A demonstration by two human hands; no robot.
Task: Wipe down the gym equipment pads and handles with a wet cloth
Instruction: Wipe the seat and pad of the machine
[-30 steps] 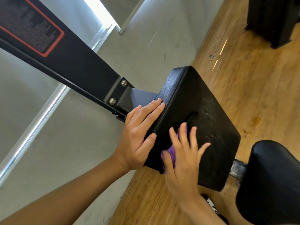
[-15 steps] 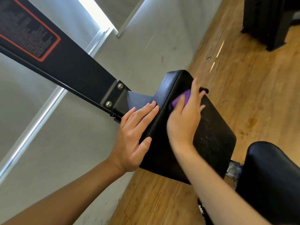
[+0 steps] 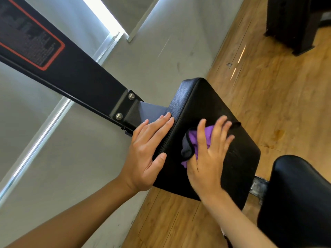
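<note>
A black padded rest (image 3: 206,97) is bolted to a black steel arm (image 3: 75,76) of the machine. My left hand (image 3: 148,154) lies flat against the pad's left side, fingers straight and thumb on its front face. My right hand (image 3: 209,154) presses a purple cloth with a dark edge (image 3: 192,140) onto the pad's face, fingers spread over it. Most of the cloth is hidden under that hand.
A second black pad (image 3: 297,199) sits at the lower right, joined by a metal bracket (image 3: 258,187). A grey wall (image 3: 161,51) runs on the left, wooden floor (image 3: 268,97) on the right. A dark machine base (image 3: 293,24) stands at the top right.
My right hand slid the cloth from the pad's lower part up to its top edge, then back down to the middle. My left hand stayed on the pad's side.
</note>
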